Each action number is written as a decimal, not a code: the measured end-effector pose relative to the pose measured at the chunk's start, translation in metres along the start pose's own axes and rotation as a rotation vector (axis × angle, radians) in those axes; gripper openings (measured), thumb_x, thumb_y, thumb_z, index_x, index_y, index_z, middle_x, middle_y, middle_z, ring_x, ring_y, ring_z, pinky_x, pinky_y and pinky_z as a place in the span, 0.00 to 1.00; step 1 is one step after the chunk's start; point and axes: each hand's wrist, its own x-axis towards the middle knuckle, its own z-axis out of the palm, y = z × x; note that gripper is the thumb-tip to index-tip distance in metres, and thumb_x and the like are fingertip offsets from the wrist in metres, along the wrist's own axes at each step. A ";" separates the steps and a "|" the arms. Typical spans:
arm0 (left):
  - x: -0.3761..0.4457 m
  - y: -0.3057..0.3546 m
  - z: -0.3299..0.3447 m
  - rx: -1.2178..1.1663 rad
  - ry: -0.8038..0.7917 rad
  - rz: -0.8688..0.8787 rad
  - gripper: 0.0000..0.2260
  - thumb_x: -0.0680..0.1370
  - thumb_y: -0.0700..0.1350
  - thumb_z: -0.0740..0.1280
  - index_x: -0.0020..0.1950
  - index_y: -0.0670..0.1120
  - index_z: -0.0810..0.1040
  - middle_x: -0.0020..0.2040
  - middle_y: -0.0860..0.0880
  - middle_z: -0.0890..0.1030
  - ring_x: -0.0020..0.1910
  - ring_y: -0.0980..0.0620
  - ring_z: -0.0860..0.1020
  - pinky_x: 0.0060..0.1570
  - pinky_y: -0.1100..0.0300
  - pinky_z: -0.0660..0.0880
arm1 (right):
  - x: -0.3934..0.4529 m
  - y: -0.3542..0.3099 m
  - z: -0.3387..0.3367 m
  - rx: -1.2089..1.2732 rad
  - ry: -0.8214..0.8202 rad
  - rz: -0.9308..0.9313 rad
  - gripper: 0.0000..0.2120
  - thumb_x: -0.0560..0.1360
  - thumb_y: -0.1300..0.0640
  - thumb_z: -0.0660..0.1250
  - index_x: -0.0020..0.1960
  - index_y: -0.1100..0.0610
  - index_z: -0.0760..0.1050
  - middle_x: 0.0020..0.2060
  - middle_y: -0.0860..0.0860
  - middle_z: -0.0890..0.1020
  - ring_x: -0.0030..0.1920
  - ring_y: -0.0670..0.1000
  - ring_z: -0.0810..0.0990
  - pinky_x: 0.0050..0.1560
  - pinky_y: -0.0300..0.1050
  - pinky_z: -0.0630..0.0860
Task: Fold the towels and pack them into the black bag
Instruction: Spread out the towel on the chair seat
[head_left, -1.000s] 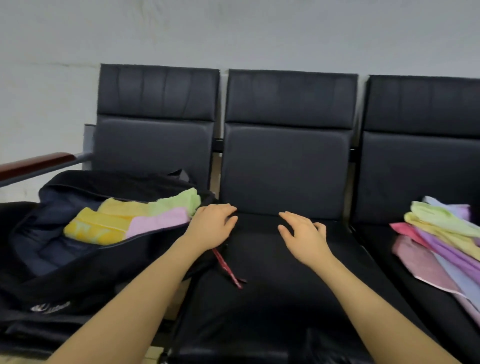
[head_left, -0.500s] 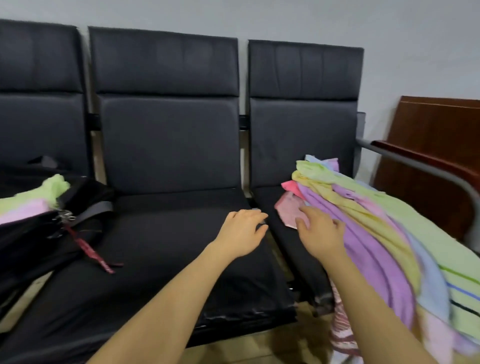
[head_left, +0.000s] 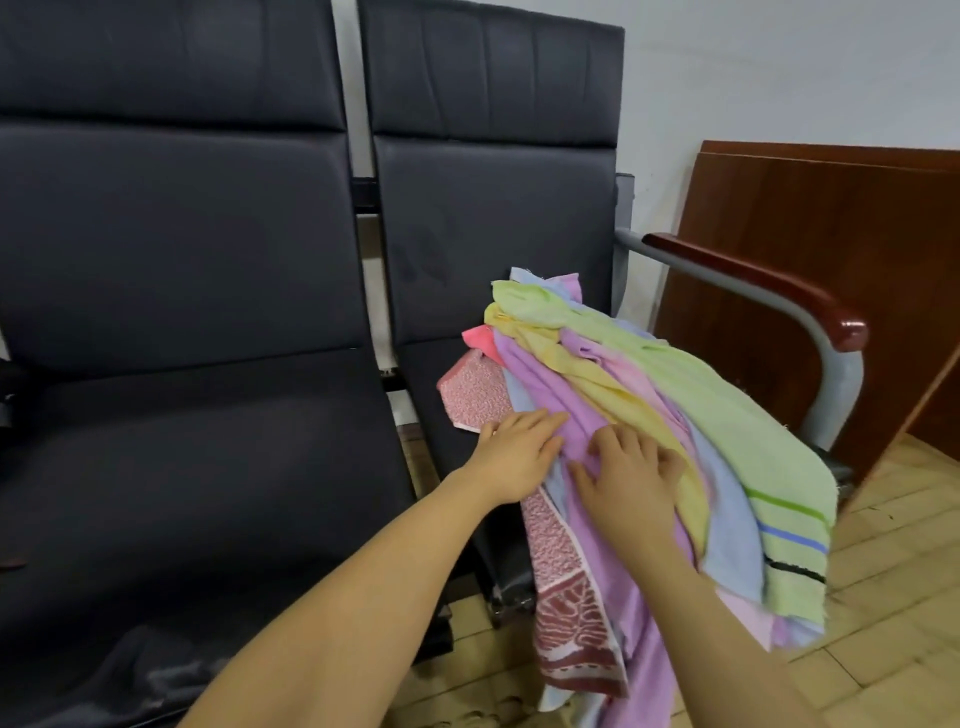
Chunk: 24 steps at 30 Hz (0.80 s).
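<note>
Towel pile (head_left: 649, 415): heaped on right-hand seat (head_left: 431, 374), ends hanging over front edge.
Lilac towel (head_left: 566, 415): soft, light, limp; likely drags neighbours.
Left hand (head_left: 519, 452), right hand (head_left: 628, 483): flat on lilac towel, grip released.
Suggested hold: pinch one free edge or corner, lift clear of pile.

Waiting area, linked black padded seats (head_left: 182, 249), metal armrest (head_left: 753, 291), tiled floor (head_left: 883, 597)

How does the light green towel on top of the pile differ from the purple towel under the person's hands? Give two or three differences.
The light green towel has green, blue and black stripes near its end; the purple towel looks plain. The left hand and right hand both rest on the purple towel, while the light green towel is untouched. The light green towel lies on top, towards the armrest; the purple towel lies lower. Both are unfolded and hang over the seat's front edge.
</note>
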 end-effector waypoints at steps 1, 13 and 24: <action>0.001 0.000 0.002 -0.030 -0.009 -0.005 0.20 0.84 0.52 0.47 0.77 0.56 0.57 0.77 0.55 0.58 0.75 0.53 0.55 0.70 0.51 0.52 | 0.001 -0.001 0.001 0.010 0.008 0.004 0.10 0.74 0.50 0.67 0.45 0.57 0.75 0.46 0.55 0.79 0.50 0.59 0.74 0.54 0.55 0.63; -0.001 0.007 -0.017 -0.269 0.153 -0.012 0.10 0.84 0.49 0.51 0.45 0.52 0.68 0.49 0.54 0.69 0.57 0.50 0.65 0.55 0.53 0.59 | 0.002 0.001 -0.021 0.602 0.139 -0.105 0.07 0.77 0.56 0.66 0.41 0.51 0.73 0.36 0.43 0.76 0.40 0.48 0.75 0.50 0.52 0.69; -0.055 -0.028 -0.050 -0.142 0.318 -0.045 0.13 0.83 0.49 0.53 0.39 0.56 0.65 0.39 0.58 0.66 0.50 0.55 0.62 0.46 0.57 0.54 | -0.009 -0.020 -0.023 0.520 0.049 -0.184 0.09 0.76 0.53 0.69 0.37 0.49 0.75 0.30 0.42 0.75 0.35 0.39 0.72 0.47 0.44 0.54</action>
